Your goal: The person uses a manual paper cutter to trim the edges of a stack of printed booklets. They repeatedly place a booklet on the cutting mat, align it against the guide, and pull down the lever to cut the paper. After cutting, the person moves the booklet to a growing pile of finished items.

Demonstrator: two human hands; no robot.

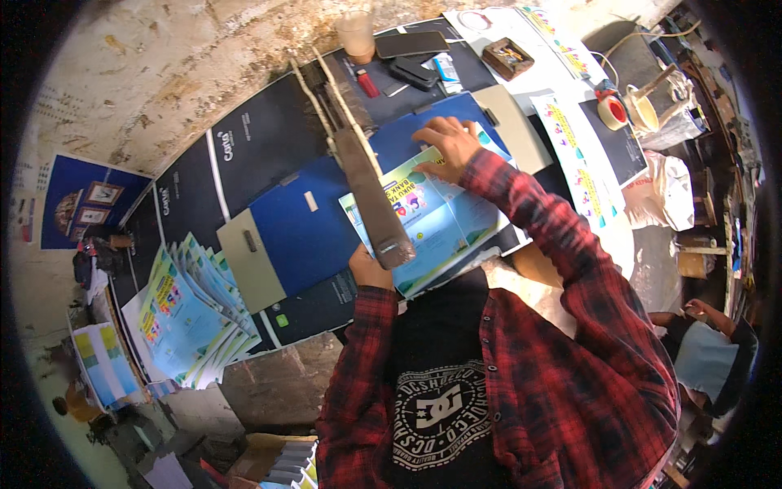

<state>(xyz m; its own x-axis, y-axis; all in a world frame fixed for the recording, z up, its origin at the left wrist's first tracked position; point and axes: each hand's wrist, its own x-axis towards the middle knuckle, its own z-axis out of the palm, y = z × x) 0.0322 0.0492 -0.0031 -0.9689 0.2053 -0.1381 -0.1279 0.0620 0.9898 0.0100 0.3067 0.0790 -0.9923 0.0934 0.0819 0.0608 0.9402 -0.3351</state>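
Observation:
A printed blue, green and yellow booklet (pixel 444 224) lies spread out in front of me, under a long brown bar (pixel 371 191) that looks like a stapler's arm. At the booklet's near left edge, my left hand (pixel 371 267) grips it, its fingers partly hidden by the paper and the bar. My right hand (pixel 450 147) rests on the far part of the booklet, fingers bent and apart. Beneath is a blue board (pixel 297 228) with a beige end panel (pixel 252 259).
Fanned booklets (pixel 191 314) are stacked at the left. Along the back are a plastic cup (pixel 356 37), a phone (pixel 412 44), a red lighter (pixel 367 83) and an ashtray (pixel 507 59). Tape rolls (pixel 611 111) lie at the right near a printed strip (pixel 577 163). Another person (pixel 705 354) sits far right.

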